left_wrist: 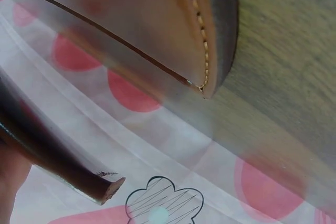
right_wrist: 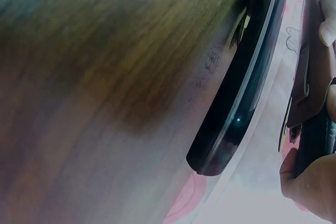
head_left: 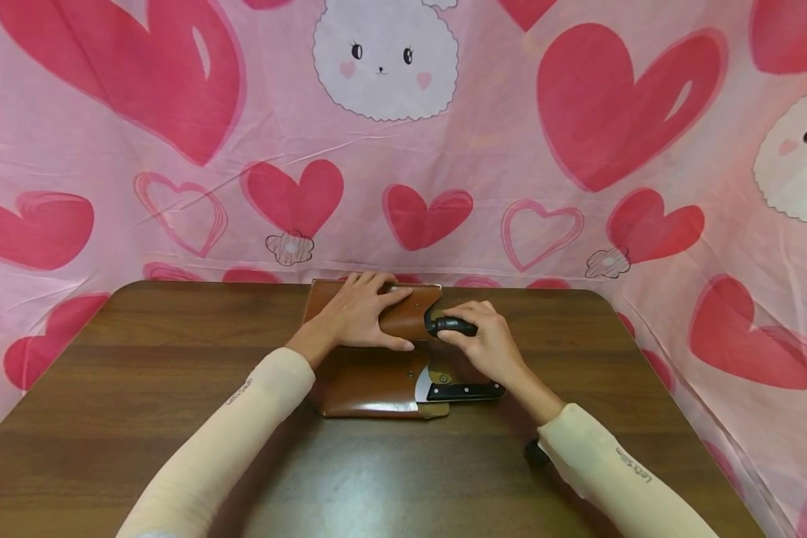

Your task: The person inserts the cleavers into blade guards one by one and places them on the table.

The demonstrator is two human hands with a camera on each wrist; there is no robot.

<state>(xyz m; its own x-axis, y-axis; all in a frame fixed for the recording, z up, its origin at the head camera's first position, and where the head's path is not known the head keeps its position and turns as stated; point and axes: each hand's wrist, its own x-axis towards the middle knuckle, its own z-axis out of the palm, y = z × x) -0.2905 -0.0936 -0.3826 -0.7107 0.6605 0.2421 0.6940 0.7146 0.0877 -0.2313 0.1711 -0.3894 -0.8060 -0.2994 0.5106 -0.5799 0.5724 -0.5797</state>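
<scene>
My left hand grips a brown leather sheath near the table's back edge, fingers over its far side and thumb along its near side. Out of that sheath's right end comes a black handle, which my right hand holds between thumb and fingers. The blade is hidden. Closer to me lies a second brown leather sheath, with a riveted black knife handle sticking out to the right. In the right wrist view, this handle stands large in front of the upper sheath.
Under my right forearm a small dark object shows in part on the wooden table. A pink cloth with hearts hangs behind the table and along its sides.
</scene>
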